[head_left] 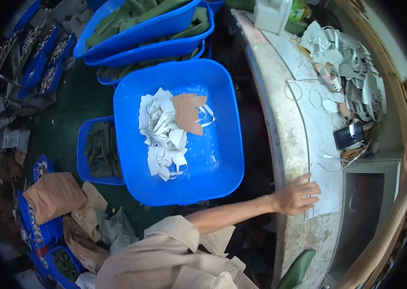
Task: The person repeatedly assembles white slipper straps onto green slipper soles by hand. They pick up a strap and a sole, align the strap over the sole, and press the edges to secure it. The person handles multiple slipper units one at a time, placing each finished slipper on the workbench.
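My left hand rests on the worktop, its fingers curled over the edge of a pale sheet. Whatever lies under those fingers, if anything, is hidden. A skin-coloured strip along the right rim looks like my right forearm, and its fingers do not show clearly. To the left of the worktop stands a large blue tub. Inside it is a loose heap of white cut pieces with straps, and one brown piece lies against the heap.
Stacked blue tubs hold green pieces behind; a smaller blue tub has more. On the worktop are white strapped pieces, a phone, a white container and a green piece. A brown sack lies left.
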Demonstrator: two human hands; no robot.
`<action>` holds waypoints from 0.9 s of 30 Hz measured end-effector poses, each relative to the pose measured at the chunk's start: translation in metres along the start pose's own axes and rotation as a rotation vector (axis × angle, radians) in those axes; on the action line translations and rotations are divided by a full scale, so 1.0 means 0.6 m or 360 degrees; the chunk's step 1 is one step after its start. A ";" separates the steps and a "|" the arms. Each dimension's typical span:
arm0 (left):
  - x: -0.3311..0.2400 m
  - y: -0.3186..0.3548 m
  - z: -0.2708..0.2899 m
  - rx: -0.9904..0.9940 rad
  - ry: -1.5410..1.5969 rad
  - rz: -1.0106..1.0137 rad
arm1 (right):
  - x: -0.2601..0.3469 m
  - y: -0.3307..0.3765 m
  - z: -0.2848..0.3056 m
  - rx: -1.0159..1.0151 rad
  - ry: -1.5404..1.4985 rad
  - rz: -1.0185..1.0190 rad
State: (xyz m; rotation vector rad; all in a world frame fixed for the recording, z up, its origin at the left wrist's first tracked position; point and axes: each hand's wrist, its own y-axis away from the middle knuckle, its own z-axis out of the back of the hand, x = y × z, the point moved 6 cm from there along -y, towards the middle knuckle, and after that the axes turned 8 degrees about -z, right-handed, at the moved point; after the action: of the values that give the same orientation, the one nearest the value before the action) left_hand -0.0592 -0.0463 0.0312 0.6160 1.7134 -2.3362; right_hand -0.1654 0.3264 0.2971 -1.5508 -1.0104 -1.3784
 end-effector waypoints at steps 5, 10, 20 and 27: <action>0.104 0.198 0.267 -0.0324 -0.0647 0.0871 | -0.105 0.352 -0.073 -0.0094 0.1074 -0.0208; 0.236 0.433 0.523 -0.0050 -0.1489 0.1076 | -0.198 0.591 0.017 -0.0465 0.1291 -0.0677; 0.195 0.244 0.388 -0.0035 -0.1190 0.0976 | -0.208 0.619 0.138 -0.0757 0.1647 -0.0645; 0.019 0.069 0.138 0.0222 -0.0681 0.0303 | -0.323 0.414 0.335 -0.1449 0.1190 -0.0635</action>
State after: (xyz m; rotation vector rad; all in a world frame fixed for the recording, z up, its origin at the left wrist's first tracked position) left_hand -0.0723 -0.1365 0.0113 0.2560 1.2571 -2.2584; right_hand 0.1204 0.4174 0.0743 -1.1962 -0.1930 -2.6683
